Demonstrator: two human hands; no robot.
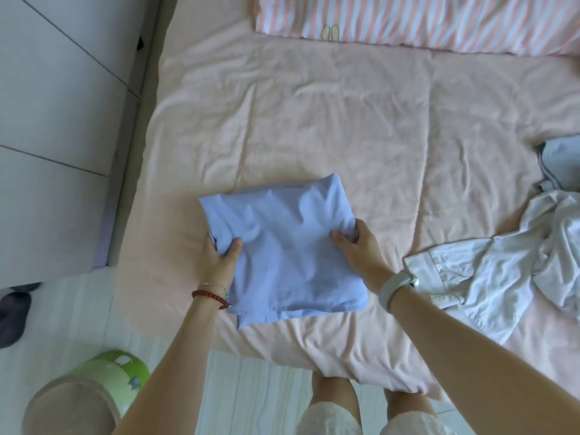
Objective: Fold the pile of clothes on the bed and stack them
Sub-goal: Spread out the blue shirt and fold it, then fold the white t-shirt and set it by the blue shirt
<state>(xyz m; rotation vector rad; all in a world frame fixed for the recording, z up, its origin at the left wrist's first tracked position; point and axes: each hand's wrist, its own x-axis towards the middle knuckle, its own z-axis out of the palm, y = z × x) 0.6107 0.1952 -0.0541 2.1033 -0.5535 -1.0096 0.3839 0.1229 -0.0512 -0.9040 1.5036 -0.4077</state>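
A folded light blue garment (pixel 284 249) lies on the pink bed sheet (pixel 314 120) near the bed's front edge. My left hand (pixel 216 262) grips its left edge, thumb on top and fingers tucked under. At the garment's right edge my right hand (pixel 361 249) holds it the same way, thumb pressed on top. A crumpled white shirt (pixel 502 271) sprawls unfolded at the right. Behind it lies part of a pale blue-grey garment (pixel 561 164) with dark trim, cut off by the frame edge.
A pink and white striped pillow (pixel 408 23) lies along the head of the bed. A grey wardrobe (pixel 56 120) stands at the left. On the floor at lower left stand a green round bin (pixel 106 375) and dark slippers (pixel 12 312).
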